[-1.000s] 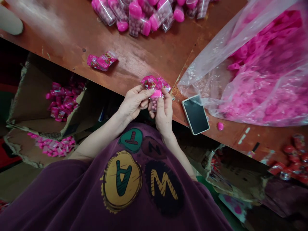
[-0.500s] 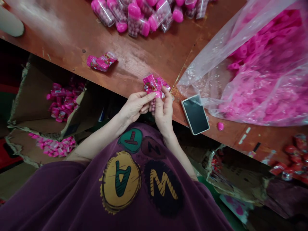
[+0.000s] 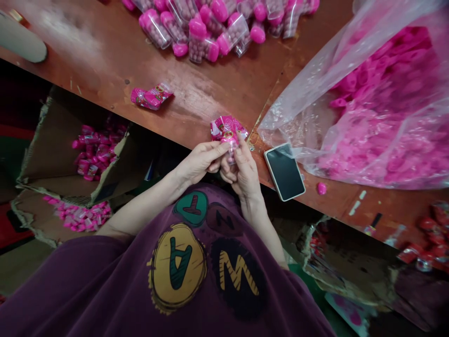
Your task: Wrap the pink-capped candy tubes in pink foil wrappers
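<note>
At the table's front edge, my left hand [image 3: 205,159] and my right hand [image 3: 245,171] are closed on one small clear candy bottle [image 3: 231,149]. Pink shows at its upper end. Fingers cover much of its sides. Right behind it are pink printed sleeves [image 3: 228,125]; whether one touches or surrounds the bottle I cannot tell. More such sleeves [image 3: 152,96] lie folded on the table to the left. Farther back is a heap of clear bottles [image 3: 210,30] with pink caps and small pink balls inside.
The wooden table [image 3: 196,100] also holds a phone [image 3: 285,172], a loose pink cap [image 3: 321,188] and a large plastic bag [image 3: 308,100] of pink parts. Below its left edge stands a torn cardboard box [image 3: 52,154] with wrapped pink bottles. Red wrapped items [image 3: 426,243] lie at right.
The bottle's lower end, with pink balls showing before, is now turned up and more covered by my fingers. My right hand has turned and curled further around it. The view has shifted slightly.
</note>
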`<action>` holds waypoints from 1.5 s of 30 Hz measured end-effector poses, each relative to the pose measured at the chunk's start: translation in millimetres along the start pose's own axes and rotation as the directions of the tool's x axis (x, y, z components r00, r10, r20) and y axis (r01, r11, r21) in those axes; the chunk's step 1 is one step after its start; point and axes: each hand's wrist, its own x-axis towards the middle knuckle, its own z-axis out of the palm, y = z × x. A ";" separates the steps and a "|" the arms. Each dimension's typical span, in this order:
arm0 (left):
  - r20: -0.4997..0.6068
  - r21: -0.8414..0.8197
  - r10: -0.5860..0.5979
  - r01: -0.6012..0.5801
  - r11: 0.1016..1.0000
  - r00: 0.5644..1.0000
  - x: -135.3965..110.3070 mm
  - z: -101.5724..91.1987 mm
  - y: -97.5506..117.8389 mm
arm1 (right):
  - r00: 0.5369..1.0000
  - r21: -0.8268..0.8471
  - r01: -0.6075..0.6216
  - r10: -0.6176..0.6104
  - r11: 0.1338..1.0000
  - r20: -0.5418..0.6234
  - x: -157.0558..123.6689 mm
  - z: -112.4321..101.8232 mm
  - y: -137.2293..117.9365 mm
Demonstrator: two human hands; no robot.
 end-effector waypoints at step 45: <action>-0.211 0.774 0.712 -0.330 0.540 0.670 0.9 -35.0 -11.0 | 0.846 -0.963 0.201 -0.528 0.177 0.080 170.1 -6.7 -104.4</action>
